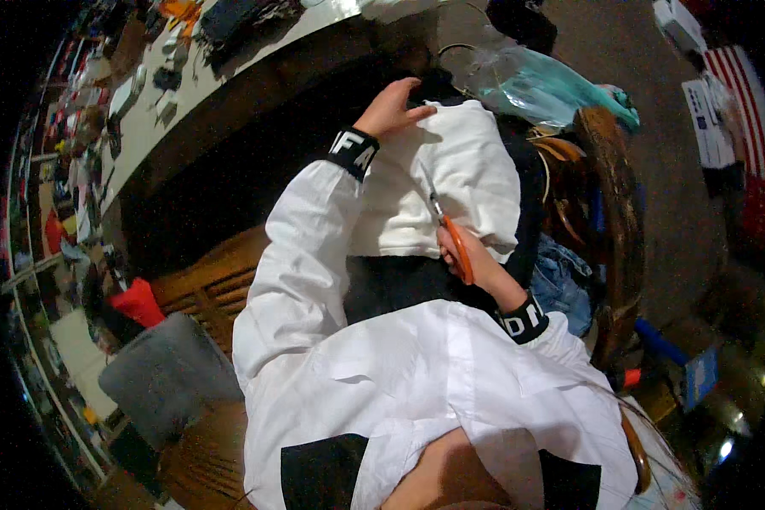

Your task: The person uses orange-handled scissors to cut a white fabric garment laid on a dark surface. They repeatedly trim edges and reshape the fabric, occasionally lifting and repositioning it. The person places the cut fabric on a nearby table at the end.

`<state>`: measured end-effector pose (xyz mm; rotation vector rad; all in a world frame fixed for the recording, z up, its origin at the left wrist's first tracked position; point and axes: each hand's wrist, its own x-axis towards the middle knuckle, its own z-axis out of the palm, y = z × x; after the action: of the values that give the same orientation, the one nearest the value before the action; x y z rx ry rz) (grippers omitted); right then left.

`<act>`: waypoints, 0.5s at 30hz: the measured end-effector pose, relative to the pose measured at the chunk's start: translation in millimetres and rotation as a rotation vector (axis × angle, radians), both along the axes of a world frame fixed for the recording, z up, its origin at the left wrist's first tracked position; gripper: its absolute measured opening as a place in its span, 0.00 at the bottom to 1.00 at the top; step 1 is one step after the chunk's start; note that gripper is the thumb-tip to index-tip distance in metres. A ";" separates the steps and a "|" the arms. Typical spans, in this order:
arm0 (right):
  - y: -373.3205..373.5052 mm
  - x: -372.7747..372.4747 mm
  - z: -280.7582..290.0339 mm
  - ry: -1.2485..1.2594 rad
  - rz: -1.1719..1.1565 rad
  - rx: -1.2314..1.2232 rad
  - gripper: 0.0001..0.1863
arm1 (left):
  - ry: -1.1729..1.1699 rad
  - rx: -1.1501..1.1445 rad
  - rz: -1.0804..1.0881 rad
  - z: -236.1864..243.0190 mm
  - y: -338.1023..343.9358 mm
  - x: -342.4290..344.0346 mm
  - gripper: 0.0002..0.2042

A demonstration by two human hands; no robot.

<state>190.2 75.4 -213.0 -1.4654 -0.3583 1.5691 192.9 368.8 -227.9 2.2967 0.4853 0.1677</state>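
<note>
While the right hand [476,259], nearer of the 2, closes around orange scissors [457,246], their blades point across white cloth [480,170] on the lap [391,285]. The left hand [393,109], thumb and fingers parted, rests at the cloth's far edge; beyond lies a plastic bag [540,89].

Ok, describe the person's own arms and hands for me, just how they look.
The left sleeve and right sleeve are white and loose, ending in a black left cuff and right cuff with white lettering. The left hand and right hand show no gloves.
</note>
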 end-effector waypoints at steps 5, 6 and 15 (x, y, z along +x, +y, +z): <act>1.8 5.0 20.4 -0.014 0.033 0.081 0.17 | 0.579 -0.064 -0.252 -2.3 1.9 56.7 0.34; 3.7 7.2 24.5 -0.016 0.046 0.066 0.17 | 0.524 -0.046 -0.313 -6.4 2.9 58.7 0.32; 0.9 1.2 7.0 0.367 -0.236 -0.006 0.16 | -0.040 -0.393 -0.203 9.0 -25.4 87.9 0.21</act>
<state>191.4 76.3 -206.0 -1.1458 0.0327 1.6034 280.8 343.3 -218.9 1.9370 0.2362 0.0148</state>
